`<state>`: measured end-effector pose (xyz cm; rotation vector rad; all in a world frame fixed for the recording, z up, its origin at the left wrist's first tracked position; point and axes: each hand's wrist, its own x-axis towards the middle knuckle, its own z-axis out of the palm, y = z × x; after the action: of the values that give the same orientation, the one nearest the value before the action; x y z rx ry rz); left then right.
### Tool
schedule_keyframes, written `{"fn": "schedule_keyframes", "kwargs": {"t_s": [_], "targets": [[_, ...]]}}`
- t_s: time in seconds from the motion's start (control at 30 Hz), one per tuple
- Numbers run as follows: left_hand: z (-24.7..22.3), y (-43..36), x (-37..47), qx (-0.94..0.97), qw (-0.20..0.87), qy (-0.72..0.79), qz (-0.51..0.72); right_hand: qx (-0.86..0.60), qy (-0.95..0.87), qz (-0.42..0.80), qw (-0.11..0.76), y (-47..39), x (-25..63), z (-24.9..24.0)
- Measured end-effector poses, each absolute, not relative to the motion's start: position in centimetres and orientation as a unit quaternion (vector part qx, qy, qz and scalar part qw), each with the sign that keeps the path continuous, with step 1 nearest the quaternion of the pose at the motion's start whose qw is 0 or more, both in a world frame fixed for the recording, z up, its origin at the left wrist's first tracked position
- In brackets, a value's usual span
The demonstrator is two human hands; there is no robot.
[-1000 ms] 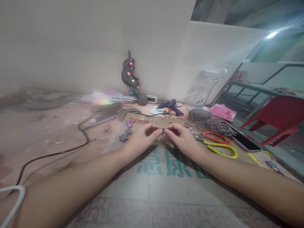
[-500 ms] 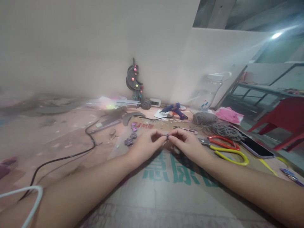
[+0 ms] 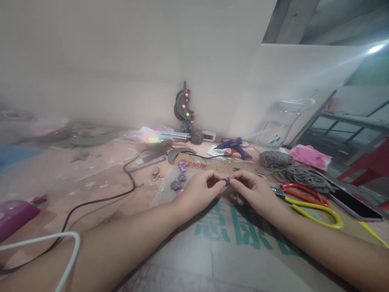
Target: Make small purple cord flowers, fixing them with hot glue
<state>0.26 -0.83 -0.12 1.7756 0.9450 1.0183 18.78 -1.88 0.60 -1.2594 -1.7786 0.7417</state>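
Fingers of both hands pinching a purplish bit, littered pinkish table, pale wall behind

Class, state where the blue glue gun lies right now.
In the head view, the blue glue gun lies right of centre, beyond the right hand and just left of the clear jug.

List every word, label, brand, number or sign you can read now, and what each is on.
No text reads surely enough to quote.
Cardboard, near part: large green characters, partly covered, too unclear.
Cardboard, far part: small red characters beside a red mark, too blurred.
Clear bottle: blue and red mark, no readable word.
White device by the wall: display too small to read.
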Motion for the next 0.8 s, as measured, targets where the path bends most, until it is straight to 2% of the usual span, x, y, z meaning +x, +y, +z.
{"fn": "schedule_keyframes", "kwargs": {"t_s": [0.43, 0.6, 0.8], "targets": [[0.69, -1.07, 0.35, 0.703, 0.43, 0.395, 0.405, -0.493, -0.689, 0.326, 0.419, -1.72, 18.67, 0.53], [0.63, -1.14, 0.45, 0.687, 0.468, 0.378, 0.407, -0.486, -0.676, 0.37, 0.412, -1.85, 18.59, 0.51], [0.47, -0.95, 0.47, 0.697, 0.443, 0.388, 0.41, -0.497, -0.684, 0.342, 0.411, -2.07, 18.39, 0.81]]}}
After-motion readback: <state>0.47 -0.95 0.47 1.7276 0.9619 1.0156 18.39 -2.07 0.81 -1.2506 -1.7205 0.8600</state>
